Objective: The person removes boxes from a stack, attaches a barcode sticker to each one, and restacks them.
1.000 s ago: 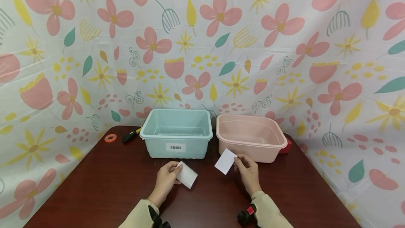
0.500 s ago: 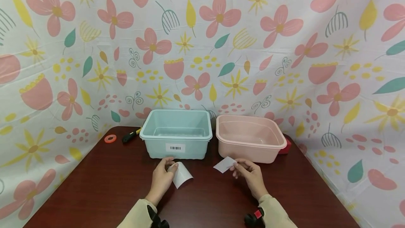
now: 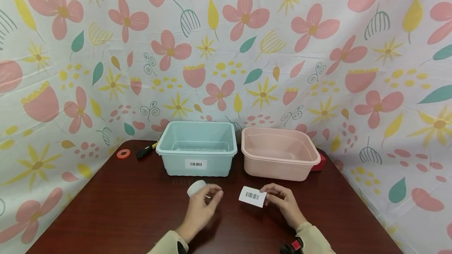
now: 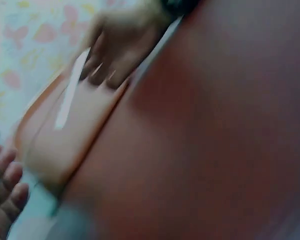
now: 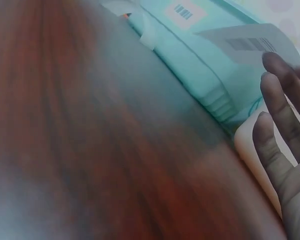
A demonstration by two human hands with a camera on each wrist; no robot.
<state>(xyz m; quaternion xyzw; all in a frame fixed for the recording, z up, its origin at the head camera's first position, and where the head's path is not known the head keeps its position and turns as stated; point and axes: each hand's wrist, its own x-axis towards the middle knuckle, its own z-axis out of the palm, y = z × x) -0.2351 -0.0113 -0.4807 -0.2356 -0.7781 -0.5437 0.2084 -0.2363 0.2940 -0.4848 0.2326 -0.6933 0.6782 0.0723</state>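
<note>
My right hand (image 3: 282,203) pinches a white barcode label (image 3: 252,196) by its right edge, printed side toward the head camera. In the right wrist view, the label (image 5: 257,44) stands out beyond the fingertips with its bars showing. The left hand (image 3: 201,209) has its fingers loosely parted, nothing held between them, and its fingers also show at the edge of the left wrist view. Just behind that hand is a curled white paper piece (image 3: 195,187), partly covered by the fingers. Behind both hands stands a blue bin (image 3: 197,167) with a barcode label (image 3: 195,164) on its front.
A pink bin (image 3: 277,172) stands right of the blue one, with a red object (image 3: 319,162) partly hidden behind it. At the back left of the dark wooden table (image 3: 123,207) lie an orange tape roll (image 3: 123,153) and a black-and-yellow cutter (image 3: 146,150). Flowered cloth (image 3: 219,50) hangs behind.
The left hand has let go of the curled white paper and moved right, toward the label. The right hand has turned the label so its barcode now shows, and moved slightly nearer the person.
</note>
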